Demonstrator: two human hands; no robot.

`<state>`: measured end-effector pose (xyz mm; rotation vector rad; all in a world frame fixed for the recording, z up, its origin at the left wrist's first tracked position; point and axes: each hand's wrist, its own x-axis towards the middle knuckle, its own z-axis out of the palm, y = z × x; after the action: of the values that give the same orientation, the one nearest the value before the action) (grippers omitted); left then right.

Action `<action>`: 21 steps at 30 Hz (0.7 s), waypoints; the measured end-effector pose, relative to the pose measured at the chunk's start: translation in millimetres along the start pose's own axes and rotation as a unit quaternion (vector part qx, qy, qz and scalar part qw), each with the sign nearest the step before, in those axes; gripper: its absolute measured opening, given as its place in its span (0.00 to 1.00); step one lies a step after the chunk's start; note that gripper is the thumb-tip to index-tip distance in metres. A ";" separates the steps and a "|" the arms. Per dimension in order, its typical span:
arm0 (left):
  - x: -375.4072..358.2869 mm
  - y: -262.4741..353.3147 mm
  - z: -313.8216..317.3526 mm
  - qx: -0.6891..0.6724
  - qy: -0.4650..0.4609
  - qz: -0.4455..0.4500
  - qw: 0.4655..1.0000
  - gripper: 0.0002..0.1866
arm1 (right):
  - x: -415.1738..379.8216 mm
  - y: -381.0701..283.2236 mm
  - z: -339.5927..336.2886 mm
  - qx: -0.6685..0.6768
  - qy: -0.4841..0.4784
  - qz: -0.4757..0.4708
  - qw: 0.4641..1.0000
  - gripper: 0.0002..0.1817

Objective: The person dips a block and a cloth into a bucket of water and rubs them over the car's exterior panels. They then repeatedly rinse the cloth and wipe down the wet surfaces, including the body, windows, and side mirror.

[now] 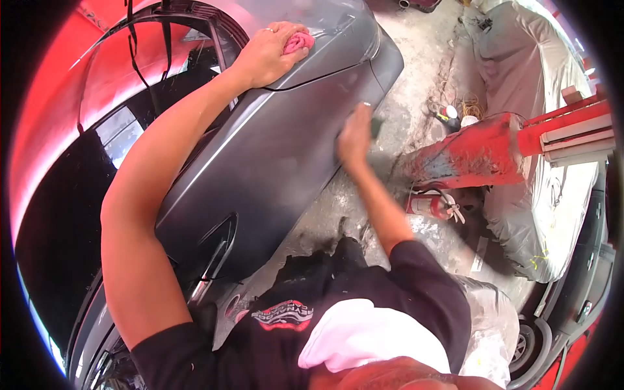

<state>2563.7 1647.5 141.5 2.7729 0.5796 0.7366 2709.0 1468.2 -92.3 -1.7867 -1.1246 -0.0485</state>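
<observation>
L hand [266, 55], fingers curled round pink cloth [298, 43], rests just above gray bumper [299, 130] w/ R hand [355, 140] blurred by its outer edge, grip unclear.

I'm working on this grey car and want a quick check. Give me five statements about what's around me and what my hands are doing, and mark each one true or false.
1. Your left hand holds a pink cloth. True.
2. The pink cloth is on the car's window glass. False: it is on the grey bodywork.
3. A fire extinguisher is close to the red post. True.
4. The white towel is lying on the floor. False: the white towel lies over your black shirt.
5. A pale sheet is draped off to your right. True.
</observation>
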 end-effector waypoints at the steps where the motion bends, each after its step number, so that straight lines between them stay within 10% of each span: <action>1: 1.2 -0.3 -0.6 0.007 0.001 -0.003 1.000 0.22 | -49.6 -32.7 6.6 0.016 0.022 -0.090 0.996 0.29; 6: 1.2 6.1 -4.7 0.007 -0.016 -0.035 0.999 0.21 | -25.7 -30.4 -6.2 0.036 -0.027 -0.142 0.989 0.28; 11: 2.2 4.1 -6.5 -0.005 -0.040 -0.027 0.999 0.22 | 81.3 -40.3 12.9 0.086 0.005 0.134 0.987 0.28; 16: 0.0 4.5 -1.0 0.001 -0.010 -0.029 1.000 0.22 | -1.3 -108.0 -1.8 0.136 -0.006 -0.084 0.987 0.30; 19: 0.2 4.4 -1.2 0.009 -0.004 -0.022 1.000 0.22 | 114.0 -32.3 -10.6 0.107 -0.073 0.153 0.980 0.31; 21: -1.3 6.4 -2.5 0.009 -0.001 -0.023 1.000 0.22 | 116.6 -32.8 -3.4 0.121 -0.045 0.147 0.981 0.31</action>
<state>2563.5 1641.5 145.0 2.7656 0.6509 0.7235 2753.8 1545.8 -10.7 -1.7292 -0.8756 0.3354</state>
